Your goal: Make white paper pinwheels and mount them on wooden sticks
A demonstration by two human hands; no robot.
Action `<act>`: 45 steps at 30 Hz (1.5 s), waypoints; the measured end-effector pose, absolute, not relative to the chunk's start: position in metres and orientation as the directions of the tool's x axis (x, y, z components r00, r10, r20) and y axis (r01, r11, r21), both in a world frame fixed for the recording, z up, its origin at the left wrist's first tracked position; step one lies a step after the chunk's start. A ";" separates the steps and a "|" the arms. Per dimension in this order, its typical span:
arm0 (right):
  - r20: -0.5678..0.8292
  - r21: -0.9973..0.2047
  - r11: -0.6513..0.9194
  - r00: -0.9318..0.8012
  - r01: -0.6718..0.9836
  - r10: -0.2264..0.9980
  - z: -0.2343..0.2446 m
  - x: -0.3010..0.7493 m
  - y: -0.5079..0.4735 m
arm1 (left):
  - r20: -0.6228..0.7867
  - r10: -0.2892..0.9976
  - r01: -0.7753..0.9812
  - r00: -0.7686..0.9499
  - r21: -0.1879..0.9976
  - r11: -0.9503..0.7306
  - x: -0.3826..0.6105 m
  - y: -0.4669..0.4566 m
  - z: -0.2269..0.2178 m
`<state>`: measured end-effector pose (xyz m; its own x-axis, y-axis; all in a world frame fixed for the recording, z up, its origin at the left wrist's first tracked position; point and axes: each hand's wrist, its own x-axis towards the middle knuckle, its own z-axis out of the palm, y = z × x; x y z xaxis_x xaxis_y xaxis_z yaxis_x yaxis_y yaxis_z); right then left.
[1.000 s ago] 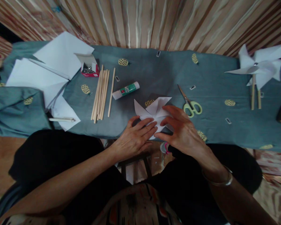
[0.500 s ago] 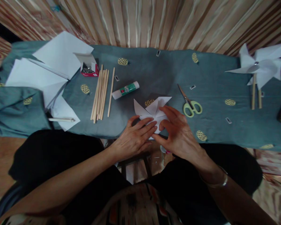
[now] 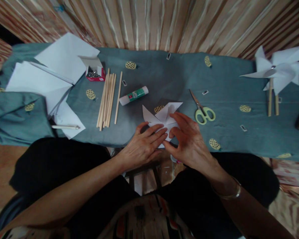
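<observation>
A white paper (image 3: 164, 114), slit and folded into raised pointed blades like a pinwheel, lies at the table's near edge. My left hand (image 3: 146, 142) rests flat over its lower left part, fingers stretched out and pressing it down. Over the right side is my right hand (image 3: 186, 137), its fingers curved and apart. One fingertip touches the right blade, and the thumb is by the near corner. My hands hide much of the paper's lower half. Green-handled scissors (image 3: 204, 114) lie right of the paper, with a glue stick (image 3: 134, 95) beyond it to the left.
Several wooden sticks (image 3: 106, 99) lie left of the glue stick. Behind them stands a small red box (image 3: 96, 74) of metal bits, beside white paper sheets (image 3: 40, 79) and a pen (image 3: 66, 127). A paper pinwheel (image 3: 282, 68) on sticks lies far right on the green tablecloth (image 3: 229, 89).
</observation>
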<state>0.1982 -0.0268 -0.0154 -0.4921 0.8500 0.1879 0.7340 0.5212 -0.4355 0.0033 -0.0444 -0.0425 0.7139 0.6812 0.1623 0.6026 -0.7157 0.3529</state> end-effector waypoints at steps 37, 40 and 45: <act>0.117 -0.583 0.411 -0.428 0.701 0.896 -0.017 0.225 -0.007 | 0.189 0.686 0.614 0.703 0.326 -0.719 0.004 -0.051 -0.041; 0.105 -0.593 0.391 -0.414 0.704 0.904 -0.020 0.224 -0.008 | 0.173 0.689 0.618 0.704 0.330 -0.714 0.005 -0.052 -0.041; 0.146 -0.541 0.398 -0.383 0.741 0.912 -0.024 0.219 -0.012 | 0.165 0.693 0.625 0.702 0.325 -0.710 0.005 -0.051 -0.042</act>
